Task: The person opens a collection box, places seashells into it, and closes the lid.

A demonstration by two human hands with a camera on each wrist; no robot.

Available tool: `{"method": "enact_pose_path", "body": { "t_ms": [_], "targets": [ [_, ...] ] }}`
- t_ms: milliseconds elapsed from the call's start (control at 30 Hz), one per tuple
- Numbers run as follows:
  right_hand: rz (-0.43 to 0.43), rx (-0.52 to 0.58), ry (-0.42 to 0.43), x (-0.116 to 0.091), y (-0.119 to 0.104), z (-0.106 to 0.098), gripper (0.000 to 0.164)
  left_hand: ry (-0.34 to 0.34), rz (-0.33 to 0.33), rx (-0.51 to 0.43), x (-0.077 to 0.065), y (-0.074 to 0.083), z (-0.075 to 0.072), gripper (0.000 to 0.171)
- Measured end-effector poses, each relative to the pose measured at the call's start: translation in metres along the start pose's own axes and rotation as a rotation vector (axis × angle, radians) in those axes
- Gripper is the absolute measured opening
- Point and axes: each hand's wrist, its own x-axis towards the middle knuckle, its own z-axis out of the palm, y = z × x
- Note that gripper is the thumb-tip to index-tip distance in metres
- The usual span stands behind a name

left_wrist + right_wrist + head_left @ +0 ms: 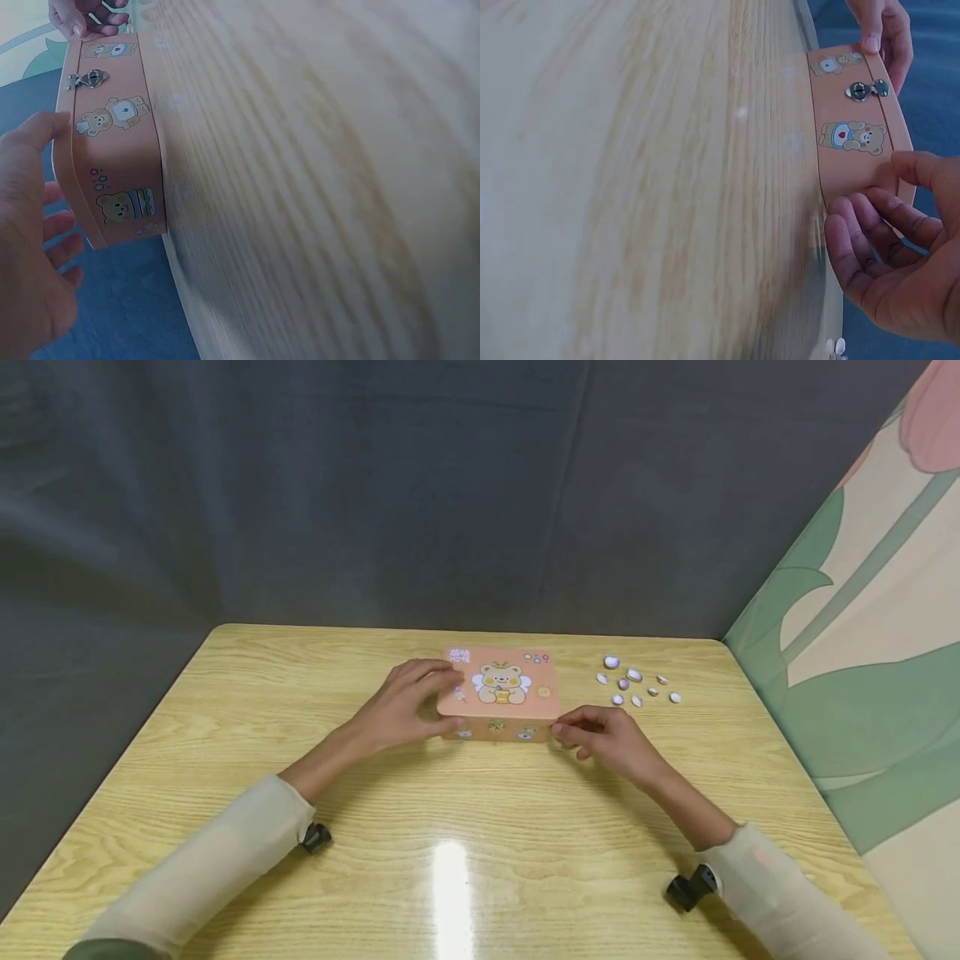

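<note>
An orange bear-print box (498,728) with its lid down sits on the table, its front towards me. A metal latch (93,79) is fastened at the middle of its front. My left hand (408,703) grips the box's left end, thumb at the front edge of the lid and fingers curved over the left side. At the front right corner, my right hand (603,739) holds the box between thumb and fingertips. In the right wrist view the right thumb (919,168) touches the lid edge, and the other fingers curl below it against the box.
Several small seashells (634,676) lie scattered on the wooden table (337,860) to the right of the box. A dark curtain (390,502) hangs behind the table, and a flower-patterned cloth (892,635) borders it on the right.
</note>
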Motion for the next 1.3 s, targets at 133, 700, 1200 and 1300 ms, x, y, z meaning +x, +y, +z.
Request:
{"method": "enact_pose_path", "body": {
  "t_ms": [133,700,1200,1300],
  "targets": [
    [0.027,0.007,-0.007,-0.002,-0.003,0.002,0.035,0.008,0.063,-0.005,0.003,0.002,0.003,0.061],
    [0.093,0.271,-0.151,-0.006,-0.016,0.024,0.048,0.0,0.144,0.002,0.011,0.005,0.004,0.052],
    [0.166,0.451,-0.214,-0.001,-0.023,0.055,0.061,-0.005,0.173,0.07,0.012,0.004,0.005,0.051],
    [0.163,0.485,-0.228,0.0,-0.022,0.058,0.064,-0.006,0.183,0.082,0.013,0.004,0.004,0.053]
  ]
}}
